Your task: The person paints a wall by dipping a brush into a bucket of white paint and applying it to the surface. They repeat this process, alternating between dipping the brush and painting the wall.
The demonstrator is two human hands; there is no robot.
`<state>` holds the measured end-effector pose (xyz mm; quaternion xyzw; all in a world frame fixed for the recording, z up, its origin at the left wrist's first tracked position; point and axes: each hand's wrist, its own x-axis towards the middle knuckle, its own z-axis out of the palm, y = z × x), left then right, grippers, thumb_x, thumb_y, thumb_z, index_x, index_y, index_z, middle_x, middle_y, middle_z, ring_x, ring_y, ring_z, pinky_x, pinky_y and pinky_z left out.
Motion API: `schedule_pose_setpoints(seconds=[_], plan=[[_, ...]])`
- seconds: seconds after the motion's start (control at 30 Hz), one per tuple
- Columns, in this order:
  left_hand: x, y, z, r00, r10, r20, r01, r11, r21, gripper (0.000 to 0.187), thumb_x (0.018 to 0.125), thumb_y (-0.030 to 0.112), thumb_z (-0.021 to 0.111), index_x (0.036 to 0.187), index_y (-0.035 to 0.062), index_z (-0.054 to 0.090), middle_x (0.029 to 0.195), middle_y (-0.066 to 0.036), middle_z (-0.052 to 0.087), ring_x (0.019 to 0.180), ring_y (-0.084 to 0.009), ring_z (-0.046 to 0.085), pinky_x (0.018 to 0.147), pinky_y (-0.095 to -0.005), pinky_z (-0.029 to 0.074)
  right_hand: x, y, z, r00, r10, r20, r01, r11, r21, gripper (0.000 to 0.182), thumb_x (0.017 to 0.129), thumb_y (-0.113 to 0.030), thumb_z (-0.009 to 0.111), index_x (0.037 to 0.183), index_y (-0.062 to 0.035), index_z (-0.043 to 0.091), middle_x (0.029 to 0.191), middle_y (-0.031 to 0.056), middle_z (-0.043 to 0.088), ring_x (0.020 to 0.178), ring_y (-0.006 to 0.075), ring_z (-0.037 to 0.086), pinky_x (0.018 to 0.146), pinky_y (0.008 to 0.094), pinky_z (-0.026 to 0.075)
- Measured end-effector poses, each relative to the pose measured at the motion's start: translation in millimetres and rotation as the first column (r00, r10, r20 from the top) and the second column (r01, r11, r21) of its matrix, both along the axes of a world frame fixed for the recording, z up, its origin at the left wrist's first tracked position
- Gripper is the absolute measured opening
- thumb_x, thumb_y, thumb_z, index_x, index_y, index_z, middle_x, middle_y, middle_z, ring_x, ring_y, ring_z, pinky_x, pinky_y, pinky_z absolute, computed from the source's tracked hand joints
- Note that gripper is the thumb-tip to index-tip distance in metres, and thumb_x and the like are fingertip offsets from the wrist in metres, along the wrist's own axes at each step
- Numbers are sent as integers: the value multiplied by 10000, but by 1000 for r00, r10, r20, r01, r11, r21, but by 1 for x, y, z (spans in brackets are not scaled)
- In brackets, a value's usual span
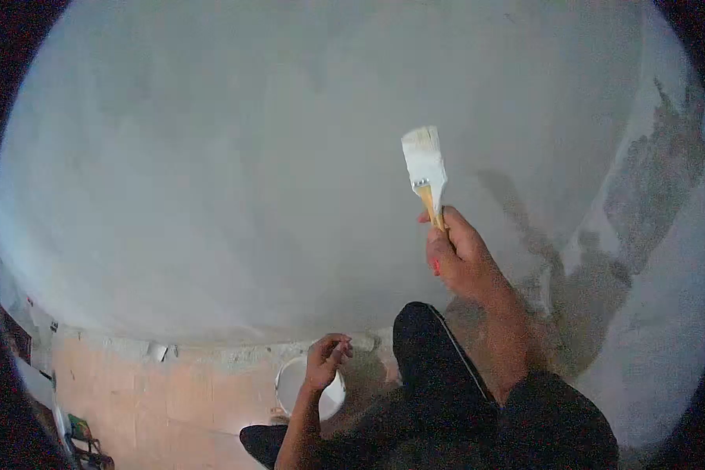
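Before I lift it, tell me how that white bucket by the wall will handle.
The white bucket looks like thin plastic, so its wall may flex when squeezed. It seems to hold white paint, so probably heavy for its size and apt to slosh if tipped. The left hand hovers over it.

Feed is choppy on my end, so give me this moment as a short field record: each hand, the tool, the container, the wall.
right hand: right hand raised, gripping the wooden handle of a flat, white-coated paintbrush
brush: bristles up, at or close to the wall; contact cannot be told
left hand: left hand low, fingers curled, above the round white bucket; nothing clearly held
bucket: on the tan floor at the wall's foot
wall: grey-white plastered wall, with dark unpainted patches at right
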<state>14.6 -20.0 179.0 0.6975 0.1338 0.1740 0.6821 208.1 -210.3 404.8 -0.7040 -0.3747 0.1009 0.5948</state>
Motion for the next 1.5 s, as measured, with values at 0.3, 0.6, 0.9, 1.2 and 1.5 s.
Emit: schedule_pose_setpoints(seconds=[0.3,0.6,0.9,1.2,1.5], plan=[[61,-56,139,975,-195,110,143,920,365,152,887,135,534,952,19,609,844,-70,627,752,-153,612,652,-276,487,48,-91,41,790,-401,463,444,896,17,238,866,-97,519,1093,-37,479,755,129,602,656,239,612,602,341,471],[75,-79,264,967,-192,169,48,785,618,137,809,11,539,921,23,617,814,-87,641,740,-162,636,651,-293,504,70,-111,113,532,-468,706,459,860,223,265,789,-71,603,1051,-65,561,838,171,632,758,327,635,672,381,501],[63,-72,374,941,-137,309,-176,580,795,105,828,30,540,900,23,616,824,-70,634,740,-136,623,629,-260,490,82,-105,209,204,-386,900,424,863,274,196,766,-167,685,923,-50,680,834,107,671,683,194,643,651,293,509],[59,-86,415,918,-72,389,-255,646,720,108,857,87,536,859,2,601,744,-65,604,701,-120,593,614,-264,479,123,-83,261,-25,-436,900,360,836,415,201,825,-266,576,810,-74,635,664,151,592,612,328,590,610,417,483],[74,-94,401,937,-15,348,-248,672,698,128,852,108,546,855,-5,608,735,-75,615,683,-133,605,612,-271,502,118,-11,295,-255,-436,863,354,788,503,140,791,-131,515,736,-20,579,638,188,588,638,352,617,576,462,505]])
